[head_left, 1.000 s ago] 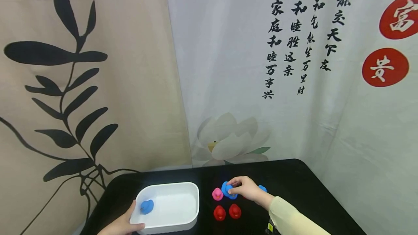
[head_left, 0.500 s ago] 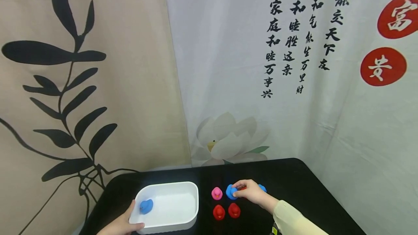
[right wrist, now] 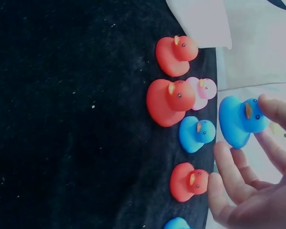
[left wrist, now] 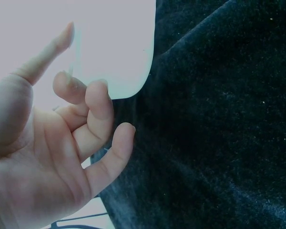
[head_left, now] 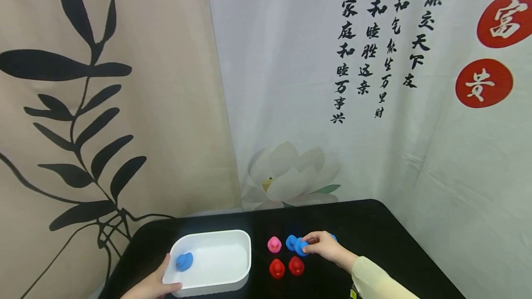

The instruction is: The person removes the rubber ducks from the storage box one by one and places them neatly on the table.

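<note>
My right hand [head_left: 326, 246] pinches a blue rubber duck [right wrist: 236, 123] between thumb and fingers, its beak and eyes visible in the right wrist view. Beside it on the black cloth sits another blue duck [head_left: 291, 242]. At the left, my left hand [head_left: 151, 279] grips the side wall of a white plastic bin [head_left: 222, 285], thumb over the rim. One blue duck [head_left: 184, 261] lies inside the bin near its left end. The left wrist view shows the fingers [left wrist: 99, 105] curled at the bin's edge.
Two red ducks [head_left: 287, 266] and a pink duck [head_left: 274, 244] sit between bin and right hand. Another red duck [right wrist: 183, 183] and part of a blue duck [right wrist: 177, 223] show in the right wrist view. A printed curtain [head_left: 266, 82] hangs behind the black-covered table [head_left: 365, 220].
My right hand has moved a little to the right with the blue duck, away from the pink duck. The left hand still holds the bin; the view has shifted slightly.
</note>
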{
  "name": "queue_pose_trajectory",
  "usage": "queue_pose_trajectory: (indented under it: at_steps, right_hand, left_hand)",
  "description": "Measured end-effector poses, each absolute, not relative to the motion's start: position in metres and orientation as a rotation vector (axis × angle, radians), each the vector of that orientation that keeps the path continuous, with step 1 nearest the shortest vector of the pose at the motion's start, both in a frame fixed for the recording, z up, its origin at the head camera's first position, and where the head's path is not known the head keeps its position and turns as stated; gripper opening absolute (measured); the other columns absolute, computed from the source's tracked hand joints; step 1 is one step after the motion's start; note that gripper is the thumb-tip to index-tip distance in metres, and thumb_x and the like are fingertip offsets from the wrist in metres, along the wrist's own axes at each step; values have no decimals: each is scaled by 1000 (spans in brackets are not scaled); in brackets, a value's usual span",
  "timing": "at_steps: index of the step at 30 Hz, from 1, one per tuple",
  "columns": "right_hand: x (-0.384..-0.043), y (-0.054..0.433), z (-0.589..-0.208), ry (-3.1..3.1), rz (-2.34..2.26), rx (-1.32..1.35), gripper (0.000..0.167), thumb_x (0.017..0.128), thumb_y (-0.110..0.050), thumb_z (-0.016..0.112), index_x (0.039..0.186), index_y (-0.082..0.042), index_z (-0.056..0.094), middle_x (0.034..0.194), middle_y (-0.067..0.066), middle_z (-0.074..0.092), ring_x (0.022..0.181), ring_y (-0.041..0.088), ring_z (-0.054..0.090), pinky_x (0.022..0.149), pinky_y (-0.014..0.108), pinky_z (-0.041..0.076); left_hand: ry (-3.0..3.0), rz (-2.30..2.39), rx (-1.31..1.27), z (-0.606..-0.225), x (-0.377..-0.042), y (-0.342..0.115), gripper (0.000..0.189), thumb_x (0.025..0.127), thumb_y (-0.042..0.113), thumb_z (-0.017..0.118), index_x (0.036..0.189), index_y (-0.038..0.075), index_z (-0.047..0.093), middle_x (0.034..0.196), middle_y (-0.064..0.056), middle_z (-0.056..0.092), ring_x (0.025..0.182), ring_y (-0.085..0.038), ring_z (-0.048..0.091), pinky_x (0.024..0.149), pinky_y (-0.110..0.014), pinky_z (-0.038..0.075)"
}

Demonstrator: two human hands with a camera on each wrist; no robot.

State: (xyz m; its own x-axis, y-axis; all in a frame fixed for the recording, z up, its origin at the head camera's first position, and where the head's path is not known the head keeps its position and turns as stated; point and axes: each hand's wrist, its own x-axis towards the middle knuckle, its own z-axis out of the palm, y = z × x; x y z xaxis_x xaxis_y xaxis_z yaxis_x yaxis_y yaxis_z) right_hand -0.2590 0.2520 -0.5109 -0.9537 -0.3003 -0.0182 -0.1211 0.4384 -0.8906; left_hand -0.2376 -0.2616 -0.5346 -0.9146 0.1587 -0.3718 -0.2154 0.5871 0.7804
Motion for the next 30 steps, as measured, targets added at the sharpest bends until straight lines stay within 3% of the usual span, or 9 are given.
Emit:
queue_pose_trajectory:
  at_steps: [12, 30]
  right_hand:
    - [-256, 266, -527, 2478, -1532, -308, 30, 87, -15, 70, 110, 5, 66, 111, 16, 65, 98, 27, 63, 78, 41, 54]
    - [-252, 281, -548, 2510, -1491, -248, 27, 86, -14, 71, 105, 4, 68, 93, 5, 66, 82, 18, 60, 74, 43, 52]
  left_hand:
    - [2411, 1265, -56, -535, -238, -260, 105, 88, 39, 69, 150, -5, -4, 141, -45, 8, 110, -56, 47, 85, -63, 45]
    - [2455, 1212, -48, -536, -237, -261, 105, 88, 40, 70, 149, -6, -2, 140, -45, 11, 106, -53, 50, 85, -61, 46]
